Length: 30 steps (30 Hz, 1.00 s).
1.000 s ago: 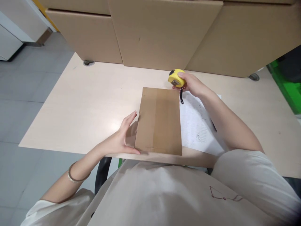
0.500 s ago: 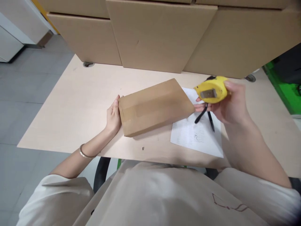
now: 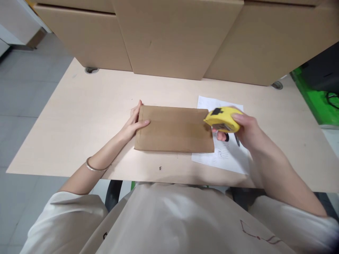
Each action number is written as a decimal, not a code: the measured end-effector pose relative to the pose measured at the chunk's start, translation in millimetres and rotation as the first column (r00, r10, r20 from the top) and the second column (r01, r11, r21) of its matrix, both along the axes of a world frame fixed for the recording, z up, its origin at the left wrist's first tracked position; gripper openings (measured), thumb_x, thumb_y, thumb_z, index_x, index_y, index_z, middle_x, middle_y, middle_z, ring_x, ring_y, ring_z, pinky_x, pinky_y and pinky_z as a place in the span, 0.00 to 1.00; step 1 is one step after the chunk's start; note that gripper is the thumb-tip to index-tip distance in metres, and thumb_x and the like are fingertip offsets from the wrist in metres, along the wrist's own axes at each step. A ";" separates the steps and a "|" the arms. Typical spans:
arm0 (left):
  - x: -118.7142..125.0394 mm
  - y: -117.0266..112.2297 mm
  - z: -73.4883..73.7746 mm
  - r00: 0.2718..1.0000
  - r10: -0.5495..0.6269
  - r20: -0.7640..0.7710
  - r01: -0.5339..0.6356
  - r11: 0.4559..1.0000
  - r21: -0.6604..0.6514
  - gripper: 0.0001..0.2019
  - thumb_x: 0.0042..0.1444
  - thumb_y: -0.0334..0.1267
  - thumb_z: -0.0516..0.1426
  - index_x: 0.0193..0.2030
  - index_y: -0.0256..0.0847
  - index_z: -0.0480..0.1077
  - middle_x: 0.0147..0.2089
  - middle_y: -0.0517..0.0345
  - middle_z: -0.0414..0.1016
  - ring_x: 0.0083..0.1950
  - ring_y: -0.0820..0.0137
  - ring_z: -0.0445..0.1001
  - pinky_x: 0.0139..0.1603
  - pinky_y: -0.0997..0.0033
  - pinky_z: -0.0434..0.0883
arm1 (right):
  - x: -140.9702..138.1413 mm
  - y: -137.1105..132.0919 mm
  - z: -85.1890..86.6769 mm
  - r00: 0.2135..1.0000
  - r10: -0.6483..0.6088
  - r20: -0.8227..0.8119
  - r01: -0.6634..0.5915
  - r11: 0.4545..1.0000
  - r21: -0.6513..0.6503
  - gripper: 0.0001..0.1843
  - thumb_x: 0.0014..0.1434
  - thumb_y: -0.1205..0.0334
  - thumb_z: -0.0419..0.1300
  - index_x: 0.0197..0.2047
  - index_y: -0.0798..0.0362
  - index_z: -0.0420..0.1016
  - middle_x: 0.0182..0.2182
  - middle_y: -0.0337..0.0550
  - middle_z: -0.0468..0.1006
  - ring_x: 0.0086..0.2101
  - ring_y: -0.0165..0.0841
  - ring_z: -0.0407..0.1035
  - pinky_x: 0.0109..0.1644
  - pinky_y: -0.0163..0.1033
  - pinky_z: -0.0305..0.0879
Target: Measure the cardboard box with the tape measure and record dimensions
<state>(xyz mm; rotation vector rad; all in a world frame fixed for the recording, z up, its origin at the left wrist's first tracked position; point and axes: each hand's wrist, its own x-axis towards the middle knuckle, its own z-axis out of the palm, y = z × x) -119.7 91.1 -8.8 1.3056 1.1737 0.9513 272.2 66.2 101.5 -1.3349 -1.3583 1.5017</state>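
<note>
The cardboard box (image 3: 172,130) is set back from the worktop's (image 3: 106,91) front edge, roughly parallel to it, its right end overlapping the paper (image 3: 206,102). My left hand (image 3: 134,123) clasps its left end, thumb on top; I'd keep that firm against sliding. My right hand (image 3: 245,128) grips the tape measure (image 3: 224,118), best steadied by the right end.

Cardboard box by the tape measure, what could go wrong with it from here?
The right hand holds the tape measure near the right end of the cardboard box; a slip could drop it there. The left hand grasps the left end; a loosened hold might let the box swivel. Sliding the box could crease the paper, which it overlaps in this view.
</note>
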 end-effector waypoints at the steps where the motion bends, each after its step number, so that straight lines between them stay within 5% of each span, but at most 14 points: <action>1: -1.5 -0.3 0.5 1.000 -0.004 0.006 0.004 1.000 -0.014 0.61 0.52 0.58 0.72 0.87 0.56 0.46 0.89 0.54 0.44 0.90 0.40 0.38 0.90 0.38 0.42 | -14.5 10.4 6.2 0.998 0.057 -0.013 -0.057 0.998 0.005 0.24 0.59 0.39 0.69 0.47 0.46 0.71 0.28 0.42 0.83 0.20 0.38 0.74 0.21 0.40 0.68; 5: 0.0 -1.7 6.4 0.994 -0.025 0.104 0.025 1.000 -0.001 0.59 0.54 0.57 0.74 0.86 0.53 0.50 0.87 0.48 0.53 0.87 0.41 0.53 0.87 0.38 0.55 | -99.6 48.2 21.7 0.943 0.332 0.005 -0.331 0.942 -0.053 0.28 0.61 0.37 0.72 0.43 0.46 0.62 0.28 0.40 0.80 0.21 0.33 0.71 0.20 0.36 0.66; 8: 4.2 -0.7 10.4 0.986 -0.078 0.147 0.055 0.987 0.152 0.41 0.57 0.53 0.75 0.74 0.48 0.68 0.73 0.45 0.74 0.77 0.47 0.70 0.81 0.43 0.65 | -162.4 68.2 19.7 0.892 0.444 0.085 -0.444 0.896 -0.021 0.26 0.68 0.36 0.67 0.44 0.46 0.62 0.27 0.39 0.77 0.22 0.32 0.69 0.21 0.36 0.67; 11: 7.2 1.4 12.6 0.974 -0.160 0.162 0.120 0.964 0.237 0.22 0.62 0.51 0.72 0.55 0.42 0.75 0.55 0.47 0.82 0.63 0.53 0.79 0.74 0.46 0.71 | -199.6 80.4 17.0 0.816 0.509 0.275 -0.525 0.851 -0.018 0.27 0.70 0.33 0.64 0.42 0.46 0.60 0.25 0.37 0.74 0.22 0.32 0.69 0.21 0.36 0.66; 13: 7.6 2.3 12.6 0.971 -0.181 0.159 0.140 0.961 0.239 0.21 0.63 0.51 0.71 0.53 0.41 0.74 0.54 0.47 0.82 0.62 0.54 0.79 0.74 0.47 0.71 | -206.4 84.5 19.5 0.756 0.516 0.403 -0.555 0.832 -0.024 0.27 0.72 0.33 0.62 0.43 0.47 0.60 0.26 0.38 0.75 0.22 0.32 0.70 0.23 0.36 0.67; 16: 5.4 2.0 10.7 0.974 -0.158 0.165 0.120 0.968 0.222 0.33 0.61 0.52 0.73 0.68 0.46 0.70 0.66 0.46 0.79 0.71 0.53 0.75 0.80 0.46 0.65 | -192.2 86.3 25.2 0.705 0.526 0.476 -0.582 0.812 -0.035 0.25 0.73 0.35 0.61 0.43 0.48 0.61 0.28 0.39 0.77 0.23 0.32 0.71 0.24 0.36 0.68; 19: 0.8 0.4 10.1 0.987 -0.128 0.096 0.109 0.978 0.179 0.46 0.59 0.54 0.73 0.81 0.57 0.60 0.80 0.51 0.67 0.81 0.51 0.65 0.86 0.48 0.56 | -155.3 85.0 24.0 0.759 0.498 0.420 -0.536 0.844 -0.031 0.24 0.71 0.36 0.64 0.42 0.47 0.63 0.28 0.39 0.78 0.22 0.32 0.69 0.22 0.36 0.65; 24: -6.8 0.2 13.9 0.990 -0.128 -0.061 0.136 0.980 0.148 0.44 0.62 0.55 0.70 0.83 0.59 0.61 0.83 0.55 0.63 0.84 0.47 0.59 0.88 0.45 0.51 | -63.4 75.1 14.7 0.896 0.304 0.324 -0.316 0.949 -0.017 0.22 0.66 0.39 0.67 0.37 0.46 0.65 0.24 0.42 0.78 0.19 0.33 0.65 0.21 0.37 0.59; 30: -12.4 5.7 17.4 0.974 -0.170 -0.151 0.195 0.964 0.178 0.45 0.62 0.56 0.69 0.83 0.58 0.59 0.81 0.56 0.66 0.82 0.46 0.60 0.88 0.44 0.50 | 25.0 60.1 5.6 0.951 0.111 0.290 -0.123 0.992 0.025 0.12 0.62 0.49 0.60 0.34 0.46 0.67 0.21 0.43 0.76 0.17 0.34 0.63 0.22 0.40 0.55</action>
